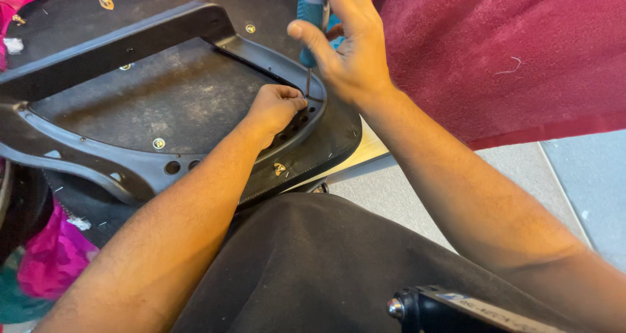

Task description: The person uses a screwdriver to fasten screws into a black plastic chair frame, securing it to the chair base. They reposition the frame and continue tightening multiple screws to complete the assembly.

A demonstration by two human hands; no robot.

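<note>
The right hand [349, 49] comes down from above with the wrist bent, its fingers closed around the blue handle of a screwdriver with a thin metal shaft [308, 78]; the thumb lies along the handle and the shaft stands almost upright, its tip at the curved rim of the black plastic frame [130, 170]. The left hand [277, 108] reaches forward with a straight forearm and lies on the frame, its fingers curled together in a loose fist just beside the screwdriver tip; whether they pinch something small I cannot tell. The frame is bolted on a flat black board with a dusty surface [176, 98], which rests over the person's lap in dark fabric. I count three round screw heads on the board near the frame, and a row of round holes along the frame's near arm. A dark red towel [495, 52] lies to the right, close to the right hand, and pink cloth [55, 255] is at the lower left. The board's right edge ends just beyond the hands, above a pale floor [580, 176].
</note>
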